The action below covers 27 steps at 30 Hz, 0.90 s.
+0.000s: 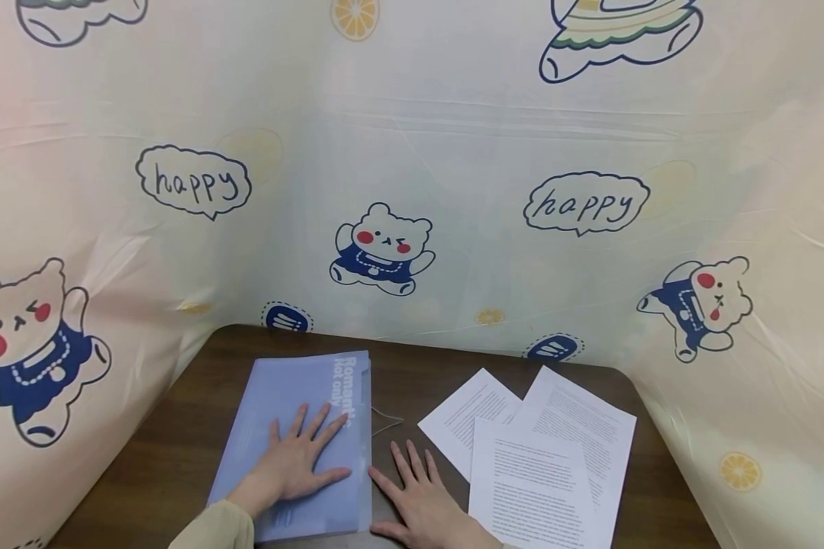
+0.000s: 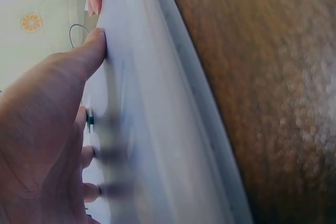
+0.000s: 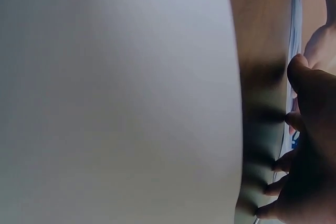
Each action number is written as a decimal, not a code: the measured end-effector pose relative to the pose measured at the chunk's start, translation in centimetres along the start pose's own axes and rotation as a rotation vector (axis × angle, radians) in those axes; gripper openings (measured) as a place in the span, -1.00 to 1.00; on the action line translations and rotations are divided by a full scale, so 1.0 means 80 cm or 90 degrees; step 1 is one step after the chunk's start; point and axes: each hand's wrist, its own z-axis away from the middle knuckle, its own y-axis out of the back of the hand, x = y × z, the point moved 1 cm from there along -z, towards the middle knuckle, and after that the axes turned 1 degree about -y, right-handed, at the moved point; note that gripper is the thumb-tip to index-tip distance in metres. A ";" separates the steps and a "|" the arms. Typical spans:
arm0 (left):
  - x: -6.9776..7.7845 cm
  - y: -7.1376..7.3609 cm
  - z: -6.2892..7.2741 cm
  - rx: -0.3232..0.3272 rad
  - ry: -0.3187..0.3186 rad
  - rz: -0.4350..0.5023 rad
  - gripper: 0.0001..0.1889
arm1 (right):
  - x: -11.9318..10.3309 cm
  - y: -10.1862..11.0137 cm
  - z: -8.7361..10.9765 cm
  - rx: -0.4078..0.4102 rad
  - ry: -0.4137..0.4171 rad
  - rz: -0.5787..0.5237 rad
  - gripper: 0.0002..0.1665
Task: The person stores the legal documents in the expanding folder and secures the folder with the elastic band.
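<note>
A closed lavender-blue plastic folder (image 1: 291, 389) with white lettering along its right side lies on the brown table. My left hand (image 1: 295, 461) rests palm down on its cover, fingers spread. Just right of the folder, my right hand (image 1: 426, 499) lies on the table with its fingers spread, index fingertip and thumb tip right at the folder's edge. A thin cord (image 1: 387, 419) loops out from that edge. In the left wrist view, the left hand (image 2: 42, 114) sits along the folder (image 2: 152, 103). The right wrist view shows the right hand (image 3: 310, 145) near the folder's side.
Three overlapping printed sheets lie to the right: a front sheet (image 1: 532, 488), a back left sheet (image 1: 470, 404) and a back right sheet (image 1: 590, 415). A white sheet (image 3: 121, 98) fills most of the right wrist view. Printed cloth (image 1: 467, 137) surrounds the wooden table (image 1: 172, 427).
</note>
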 end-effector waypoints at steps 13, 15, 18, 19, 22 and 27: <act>0.009 0.000 0.002 -0.001 -0.009 -0.008 0.05 | -0.004 -0.006 -0.009 0.009 -0.007 0.059 -0.01; 0.011 -0.001 0.002 -0.005 -0.010 -0.004 0.05 | -0.005 -0.006 -0.010 0.000 -0.011 0.053 -0.01; 0.013 -0.002 0.003 -0.008 -0.007 0.004 0.05 | -0.006 -0.006 -0.011 -0.011 -0.016 0.042 0.00; 0.014 -0.002 0.002 -0.008 -0.006 0.006 0.05 | -0.006 -0.006 -0.011 -0.014 -0.017 0.039 0.00; 0.015 -0.001 0.002 -0.010 -0.005 0.005 0.05 | -0.006 -0.006 -0.011 -0.011 -0.011 0.035 0.00; 0.016 0.003 0.003 -0.005 -0.011 -0.010 0.04 | -0.007 -0.003 -0.011 -0.003 0.002 0.031 0.01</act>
